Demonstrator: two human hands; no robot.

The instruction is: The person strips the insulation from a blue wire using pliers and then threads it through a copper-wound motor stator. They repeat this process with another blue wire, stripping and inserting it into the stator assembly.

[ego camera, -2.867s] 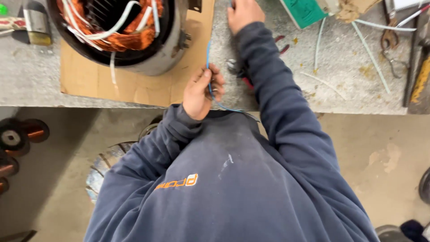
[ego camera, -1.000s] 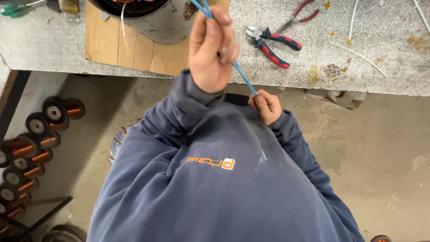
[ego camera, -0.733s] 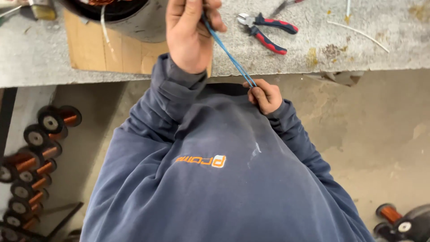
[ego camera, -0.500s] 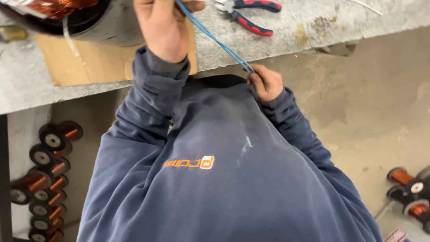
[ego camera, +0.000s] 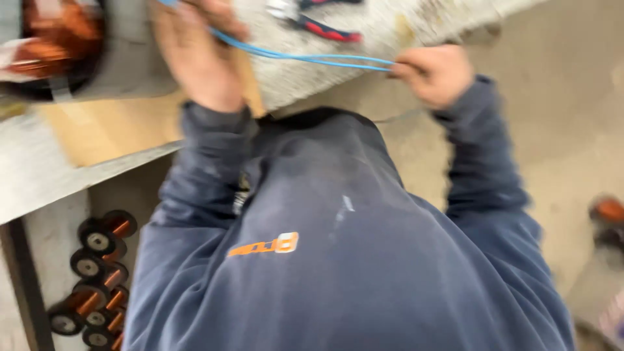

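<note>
Nearest the camera, the person's navy sweatshirt (ego camera: pixel 338 260) fills the view. Beyond it, the right hand (ego camera: pixel 434 71) pinches one end of thin blue tubing (ego camera: pixel 305 58), pulled out over the floor. The left hand (ego camera: pixel 198 55) is closed around the other end above the bench (ego camera: pixel 78 188), beside the motor stator (ego camera: pixel 58 45). They appear to be drawing the tubing straight; next, probably, comes an even pull. Compared with half a second ago, the right hand has swung up and outward, and the tubing lies nearly level.
</note>
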